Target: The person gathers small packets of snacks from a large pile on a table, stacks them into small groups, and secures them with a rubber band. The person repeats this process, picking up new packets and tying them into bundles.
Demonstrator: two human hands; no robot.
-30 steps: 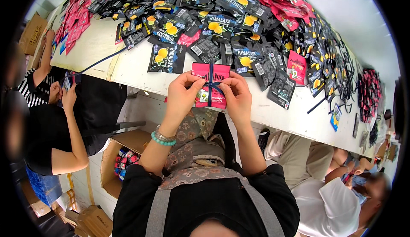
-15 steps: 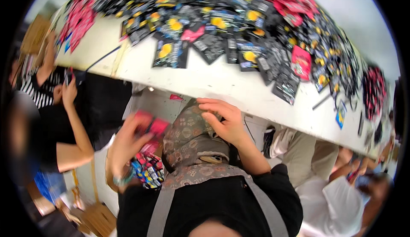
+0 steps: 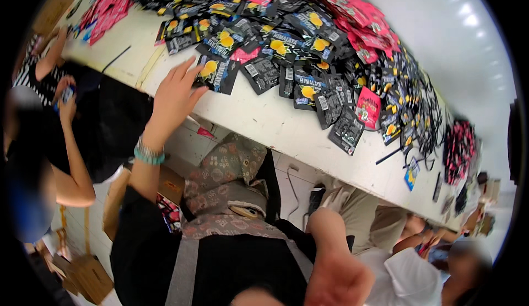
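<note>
My left hand (image 3: 175, 94) reaches over the table's near edge with its fingers spread and nothing in them. Its fingertips are beside or just over a black pouch (image 3: 219, 76) with yellow lemons printed on it; whether they touch, I cannot tell. More black pouches (image 3: 259, 74) lie in a loose heap beyond, and a single pink pouch (image 3: 368, 107) is among them. My right hand (image 3: 339, 278) is raised close to my body at the lower edge, away from the table. It is blurred, and its fingers do not show clearly.
The white table (image 3: 264, 121) runs across in front of me, with pink pouches (image 3: 352, 14) piled at the back. A cardboard box (image 3: 171, 187) and small colourful packets (image 3: 168, 212) are low at my left. Co-workers sit on both sides; a white sleeve (image 3: 413, 267) is near at right.
My left hand has gone from above the packets, where it held something pink, up to the table and is now unfolded. My right hand has drawn back from my lap toward my body.
</note>
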